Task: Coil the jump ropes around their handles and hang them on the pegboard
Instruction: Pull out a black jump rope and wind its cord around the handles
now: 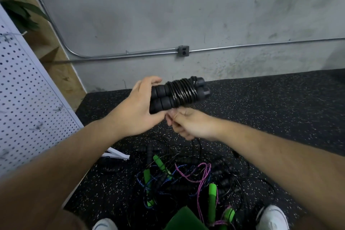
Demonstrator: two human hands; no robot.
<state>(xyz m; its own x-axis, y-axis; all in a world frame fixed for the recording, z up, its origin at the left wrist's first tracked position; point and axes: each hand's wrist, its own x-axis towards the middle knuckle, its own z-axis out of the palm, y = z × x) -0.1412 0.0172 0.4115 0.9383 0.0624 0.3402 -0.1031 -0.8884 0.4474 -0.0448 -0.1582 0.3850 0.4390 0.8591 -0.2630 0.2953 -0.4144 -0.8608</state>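
Note:
My left hand (pixel 139 109) grips the near end of two black jump rope handles (pixel 179 94) held side by side, with black cord coiled tightly round their middle. Just below the handles, my right hand (pixel 186 124) is curled, its fingertips pinched together under the coil; whether cord runs between them is hidden. The white pegboard (pixel 28 99) leans at the left, with a few small wire hooks on it. On the floor below lies a tangled pile of jump ropes (pixel 186 179): green handles, pink and blue cords, black handles and thin black cords.
A grey concrete wall with a metal conduit and outlet box (pixel 183 51) stands ahead. The floor is black speckled rubber mat (pixel 270 108). A plant (pixel 16 5) sits top left. My white shoes (pixel 272 217) show at the bottom edge.

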